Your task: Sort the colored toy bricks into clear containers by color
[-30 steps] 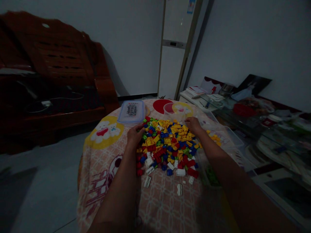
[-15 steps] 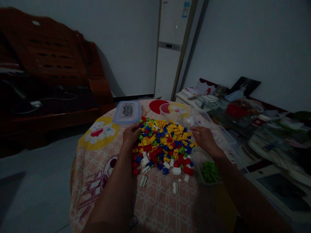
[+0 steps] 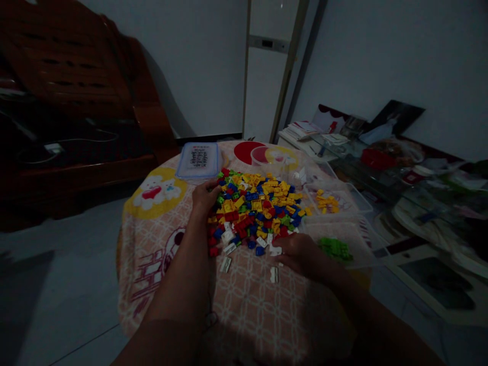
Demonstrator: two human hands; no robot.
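Note:
A heap of small toy building bricks (image 3: 251,203) in red, yellow, blue, green and white lies on the round table. My left hand (image 3: 205,198) rests at the heap's left edge, fingers loosely curved and apart; nothing shows in it. At the front right of the heap, my right hand (image 3: 301,251) has its thumb and fingers closed around a white brick (image 3: 275,250). Two other white bricks lie in front of the heap. To the right, one clear plastic box (image 3: 362,231) holds green bricks (image 3: 335,249). Yellow bricks (image 3: 324,202) sit in another behind it.
A clear box with a blue-rimmed lid (image 3: 199,161) stands at the back left of the patterned tablecloth (image 3: 247,305). More clear containers (image 3: 267,168) are behind the heap. Right of the table is a cluttered glass table (image 3: 351,147); a wooden bench (image 3: 148,119) stands left.
My right hand has come from the heap's back right toward me, onto the white brick, uncovering the yellow bricks' box. My left hand stays at the heap's edge. The view has tilted down slightly.

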